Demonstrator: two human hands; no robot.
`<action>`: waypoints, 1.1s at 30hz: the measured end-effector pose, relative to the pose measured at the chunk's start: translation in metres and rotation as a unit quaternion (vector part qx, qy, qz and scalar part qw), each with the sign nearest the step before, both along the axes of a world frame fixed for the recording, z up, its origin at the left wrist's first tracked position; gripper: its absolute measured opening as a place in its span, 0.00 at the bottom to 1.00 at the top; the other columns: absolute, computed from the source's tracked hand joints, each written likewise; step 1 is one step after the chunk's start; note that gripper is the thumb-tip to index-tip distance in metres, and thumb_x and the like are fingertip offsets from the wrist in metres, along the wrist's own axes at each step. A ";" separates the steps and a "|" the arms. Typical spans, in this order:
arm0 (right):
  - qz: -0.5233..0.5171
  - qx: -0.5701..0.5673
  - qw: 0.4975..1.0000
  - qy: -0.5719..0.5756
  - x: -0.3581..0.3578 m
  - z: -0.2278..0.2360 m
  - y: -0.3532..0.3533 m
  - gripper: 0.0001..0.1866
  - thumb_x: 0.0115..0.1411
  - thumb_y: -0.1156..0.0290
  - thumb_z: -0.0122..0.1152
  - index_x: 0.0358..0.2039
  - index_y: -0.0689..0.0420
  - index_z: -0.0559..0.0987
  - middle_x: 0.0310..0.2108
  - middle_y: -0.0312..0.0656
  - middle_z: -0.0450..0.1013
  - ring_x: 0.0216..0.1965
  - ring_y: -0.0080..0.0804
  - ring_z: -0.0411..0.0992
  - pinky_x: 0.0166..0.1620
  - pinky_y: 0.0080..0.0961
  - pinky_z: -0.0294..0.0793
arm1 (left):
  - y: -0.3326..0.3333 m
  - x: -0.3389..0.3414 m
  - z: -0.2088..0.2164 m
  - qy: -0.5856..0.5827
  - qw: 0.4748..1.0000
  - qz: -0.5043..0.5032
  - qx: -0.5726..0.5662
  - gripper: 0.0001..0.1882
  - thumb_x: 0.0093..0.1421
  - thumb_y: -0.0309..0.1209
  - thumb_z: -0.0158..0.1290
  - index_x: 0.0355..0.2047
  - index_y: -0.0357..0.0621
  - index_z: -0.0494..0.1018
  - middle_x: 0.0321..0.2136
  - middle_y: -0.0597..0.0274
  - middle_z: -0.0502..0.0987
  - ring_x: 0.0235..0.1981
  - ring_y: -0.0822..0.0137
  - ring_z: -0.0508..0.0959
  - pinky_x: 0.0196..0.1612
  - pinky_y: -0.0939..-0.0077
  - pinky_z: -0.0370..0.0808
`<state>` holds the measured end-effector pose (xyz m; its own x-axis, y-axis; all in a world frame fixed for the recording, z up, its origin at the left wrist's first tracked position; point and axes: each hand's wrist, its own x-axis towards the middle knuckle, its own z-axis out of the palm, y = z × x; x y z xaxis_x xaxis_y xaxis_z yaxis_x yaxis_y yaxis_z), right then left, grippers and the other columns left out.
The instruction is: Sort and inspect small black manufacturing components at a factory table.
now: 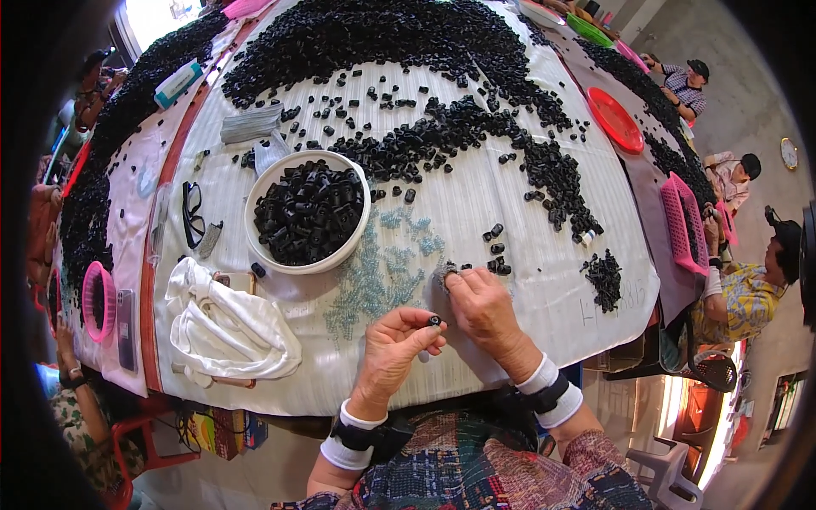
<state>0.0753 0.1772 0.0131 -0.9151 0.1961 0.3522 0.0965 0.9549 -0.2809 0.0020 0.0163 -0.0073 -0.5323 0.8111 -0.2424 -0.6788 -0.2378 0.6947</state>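
Pinched between the thumb and fingers of my left hand (393, 353) is a small black cylindrical plastic part (434, 321), one end showing a hole. My right hand (486, 308) is closed just beyond it, fingertips pressed on a small grey fuzzy-looking wad (441, 275); its exact kind is unclear. Many tiny translucent blue-green pieces (374, 293) lie spread on the white cloth left of my right hand. Behind them stands a white bowl (364, 223) filled with black cylindrical parts (308, 211). A few similar black parts (496, 248) lie beyond my right hand.
Heaps of black parts (382, 38) cover the table's far side. A smaller black pile (603, 280) lies to the right. At left are eyeglasses (194, 217) and a bunched white cloth (229, 327). Co-workers (748, 289) sit at both sides, near a pink basket (680, 225) and red tray (614, 121).
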 end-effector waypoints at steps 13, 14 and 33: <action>-0.026 -0.557 0.820 0.130 0.031 0.032 -0.026 0.12 0.56 0.85 0.57 0.42 0.64 0.76 0.36 0.38 0.75 0.38 0.21 0.73 0.42 0.18 0.74 | 0.006 0.012 0.022 0.047 0.998 -0.014 -0.049 0.10 0.57 0.22 0.56 0.39 0.33 0.71 0.31 0.57 0.79 0.29 0.71 0.79 0.28 0.83 0.76; -0.021 -0.569 0.809 0.146 0.033 0.032 -0.027 0.13 0.56 0.85 0.57 0.43 0.64 0.76 0.36 0.38 0.76 0.38 0.21 0.73 0.42 0.18 0.74 | 0.007 0.014 0.024 0.050 0.997 -0.010 -0.054 0.09 0.57 0.21 0.55 0.38 0.33 0.71 0.31 0.56 0.79 0.28 0.71 0.79 0.28 0.82 0.76; -0.094 -0.484 0.848 0.195 0.046 0.016 -0.033 0.12 0.52 0.81 0.62 0.38 0.58 0.80 0.26 0.37 0.76 0.27 0.18 0.70 0.31 0.17 0.71 | 0.013 0.030 0.023 0.081 0.995 0.012 -0.061 0.09 0.56 0.21 0.56 0.38 0.32 0.72 0.31 0.56 0.78 0.30 0.70 0.80 0.29 0.82 0.77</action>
